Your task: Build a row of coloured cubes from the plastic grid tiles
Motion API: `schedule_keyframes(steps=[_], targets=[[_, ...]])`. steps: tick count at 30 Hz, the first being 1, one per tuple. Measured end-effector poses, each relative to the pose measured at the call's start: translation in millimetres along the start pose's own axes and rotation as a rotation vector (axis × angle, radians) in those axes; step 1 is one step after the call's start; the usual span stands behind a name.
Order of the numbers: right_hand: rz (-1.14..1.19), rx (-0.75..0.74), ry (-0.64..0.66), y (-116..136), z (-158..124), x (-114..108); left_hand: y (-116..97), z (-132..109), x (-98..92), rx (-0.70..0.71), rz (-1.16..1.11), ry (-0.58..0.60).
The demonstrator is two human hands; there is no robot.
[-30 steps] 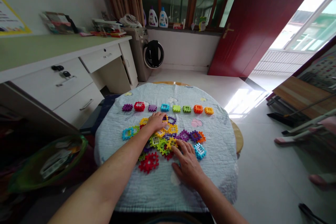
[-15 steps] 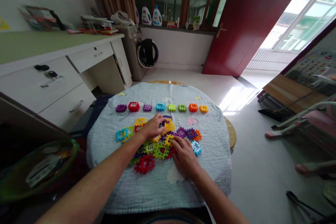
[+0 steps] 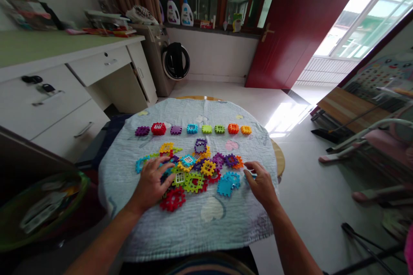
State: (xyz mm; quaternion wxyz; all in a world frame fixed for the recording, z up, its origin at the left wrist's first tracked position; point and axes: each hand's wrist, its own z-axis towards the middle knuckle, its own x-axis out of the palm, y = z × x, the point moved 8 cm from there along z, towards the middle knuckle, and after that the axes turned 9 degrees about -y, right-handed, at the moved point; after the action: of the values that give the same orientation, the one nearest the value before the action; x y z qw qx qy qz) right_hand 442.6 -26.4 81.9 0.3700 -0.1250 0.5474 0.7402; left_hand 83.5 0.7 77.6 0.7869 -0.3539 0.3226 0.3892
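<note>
A pile of colourful plastic interlocking blocks with notched edges lies mid-table. My left hand (image 3: pixel 153 183) is open over the pile's left side, fingers spread beside a green block with a white lattice (image 3: pixel 179 178). To the right of the pile, my right hand (image 3: pixel 260 181) pinches a blue block (image 3: pixel 253 176), mostly hidden by the fingers. Between that hand and the pile lie flat blue blocks (image 3: pixel 227 184). A blue block with a white lattice (image 3: pixel 188 160) rests on top of the pile, near a yellow block (image 3: pixel 208 167). A red block (image 3: pixel 173 199) sits at the near edge.
Several blocks stand in a row across the far side, from a dark purple block (image 3: pixel 142 131) to an orange-yellow block (image 3: pixel 246 130). A pale blue cloth (image 3: pixel 155 236) covers the round table. A basket (image 3: pixel 80 189) is at left, with a white desk (image 3: pixel 87 114) behind it.
My left hand has drawn back left from the pile's top. My right hand has moved right, away from the yellow block, and grips a blue block. Flat blue blocks now show right of the pile.
</note>
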Motion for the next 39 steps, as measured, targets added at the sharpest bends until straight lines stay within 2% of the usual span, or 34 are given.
schedule_keyframes(steps=[4, 8, 13, 17, 20, 23, 25, 28, 30, 32, 34, 39], targets=[[0.05, 0.046, 0.055, -11.7, -13.9, 4.4, 57.6, -17.3, -11.2, -0.193, 0.159, -0.127], [0.099, -0.023, 0.182, -0.3, -27.9, 19.1, 80.3, -23.1, -5.8, -0.272, 0.221, -0.148], [-0.127, -0.195, 0.251, 28.3, -42.4, 36.4, 82.3, -24.6, 2.5, -0.281, 0.18, -0.145], [-0.305, -0.216, 0.303, 39.8, -50.2, 55.8, 83.7, -27.0, 0.3, -0.29, 0.139, -0.17], [-0.278, -0.224, 0.267, 44.0, -46.3, 58.2, 82.7, -27.2, 0.3, -0.278, 0.143, -0.165], [-0.13, -0.23, 0.234, 41.7, -35.9, 49.6, 80.6, -26.2, -0.1, -0.276, 0.144, -0.166], [-0.059, -0.165, 0.188, 31.2, -26.0, 36.8, 78.9, -25.4, -1.1, -0.279, 0.135, -0.173], [-0.035, 0.057, 0.065, 4.5, -14.3, 12.4, 77.2, -24.6, -3.0, -0.284, 0.12, -0.186], [-0.013, 0.169, 0.042, -6.2, -14.1, 5.7, 77.4, -24.8, -3.1, -0.288, 0.116, -0.185], [-0.001, 0.184, 0.085, -4.7, -18.3, 11.6, 78.4, -25.5, -1.9, -0.291, 0.118, -0.171], [-0.017, 0.13, 0.112, 4.9, -24.9, 23.9, 79.8, -26.4, -0.4, -0.294, 0.118, -0.16], [-0.123, -0.042, 0.023, 30.1, -41.6, 48.2, 81.3, -27.1, -0.3, -0.307, 0.106, -0.162]])
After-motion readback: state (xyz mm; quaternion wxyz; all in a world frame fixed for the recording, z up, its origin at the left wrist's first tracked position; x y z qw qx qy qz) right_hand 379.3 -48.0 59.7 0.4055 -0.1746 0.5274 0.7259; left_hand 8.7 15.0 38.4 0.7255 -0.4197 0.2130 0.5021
